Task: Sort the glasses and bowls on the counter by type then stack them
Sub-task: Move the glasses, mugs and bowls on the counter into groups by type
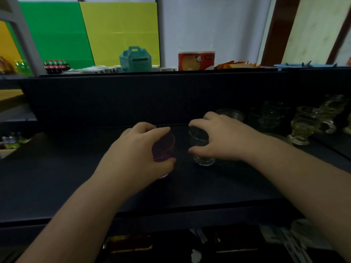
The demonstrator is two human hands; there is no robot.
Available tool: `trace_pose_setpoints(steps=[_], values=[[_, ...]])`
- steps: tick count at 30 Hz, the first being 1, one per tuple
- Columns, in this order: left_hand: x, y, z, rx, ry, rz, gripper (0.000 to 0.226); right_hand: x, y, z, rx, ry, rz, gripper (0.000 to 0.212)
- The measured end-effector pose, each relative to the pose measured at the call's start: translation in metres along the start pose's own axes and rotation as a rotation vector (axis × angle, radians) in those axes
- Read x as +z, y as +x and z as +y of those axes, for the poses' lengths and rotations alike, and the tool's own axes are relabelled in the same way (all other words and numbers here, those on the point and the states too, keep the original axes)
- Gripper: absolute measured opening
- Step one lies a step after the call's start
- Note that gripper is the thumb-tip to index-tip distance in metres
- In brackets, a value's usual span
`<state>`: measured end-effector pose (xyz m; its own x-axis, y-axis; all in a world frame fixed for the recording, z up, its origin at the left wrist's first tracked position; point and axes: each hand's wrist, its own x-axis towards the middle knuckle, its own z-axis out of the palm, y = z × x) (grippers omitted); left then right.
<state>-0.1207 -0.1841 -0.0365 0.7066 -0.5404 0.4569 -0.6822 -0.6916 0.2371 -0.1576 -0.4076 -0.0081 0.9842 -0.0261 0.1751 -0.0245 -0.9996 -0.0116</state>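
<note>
Head view: left hand (pixel 140 150) grips a purple glass (pixel 164 149); right hand (pixel 214 141) grips a clear glass (pixel 201 149). Both glasses sit mid-counter (pixel 76 177), just beside each other, not touching. Purple glass appears tilted, mouth toward the clear one; clear glass upright, long axis vertical. Judgement: nesting depends on aligning these axes.

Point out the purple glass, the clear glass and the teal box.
purple glass (pixel 165 149), head view, side wall.
clear glass (pixel 201 149), head view, side wall.
teal box (pixel 135 60), head view, front face.
</note>
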Motion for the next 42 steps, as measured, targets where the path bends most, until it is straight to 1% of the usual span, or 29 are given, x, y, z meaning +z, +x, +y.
trace_pose_setpoints(steps=[5, 8, 10, 12, 19, 24, 32, 34, 37, 42], values=[[0.003, -0.001, 0.008, 0.031, -0.031, 0.02, 0.079, -0.002, -0.025, 0.002, 0.033, 0.096, 0.069, 0.079], [0.007, 0.002, 0.024, 0.076, -0.049, 0.021, 0.078, -0.005, -0.05, 0.013, 0.061, 0.138, 0.168, 0.079], [0.01, 0.005, 0.041, 0.12, -0.07, 0.032, 0.078, -0.008, -0.072, 0.025, 0.095, 0.135, 0.241, 0.081], [0.014, 0.007, 0.063, 0.167, -0.09, 0.038, 0.078, -0.011, -0.096, 0.04, 0.141, 0.115, 0.28, 0.083], [0.039, 0.017, 0.15, 0.323, -0.154, 0.059, 0.078, -0.027, -0.173, 0.112, 0.294, 0.123, 0.323, 0.084], [0.073, 0.03, 0.242, 0.417, -0.278, 0.058, 0.079, -0.033, -0.239, 0.184, 0.42, 0.101, 0.39, 0.083], [0.138, 0.056, 0.411, 0.559, -0.332, -0.022, 0.079, -0.05, -0.344, 0.327, 0.593, 0.04, 0.416, 0.088], [0.156, 0.063, 0.452, 0.575, -0.346, -0.034, 0.079, -0.051, -0.369, 0.362, 0.627, 0.043, 0.441, 0.088], [0.177, 0.069, 0.507, 0.591, -0.385, -0.048, 0.078, -0.053, -0.402, 0.41, 0.651, 0.035, 0.428, 0.088], [0.199, 0.094, 0.58, 0.604, -0.401, -0.059, 0.079, -0.062, -0.442, 0.472, 0.682, 0.057, 0.459, 0.085]])
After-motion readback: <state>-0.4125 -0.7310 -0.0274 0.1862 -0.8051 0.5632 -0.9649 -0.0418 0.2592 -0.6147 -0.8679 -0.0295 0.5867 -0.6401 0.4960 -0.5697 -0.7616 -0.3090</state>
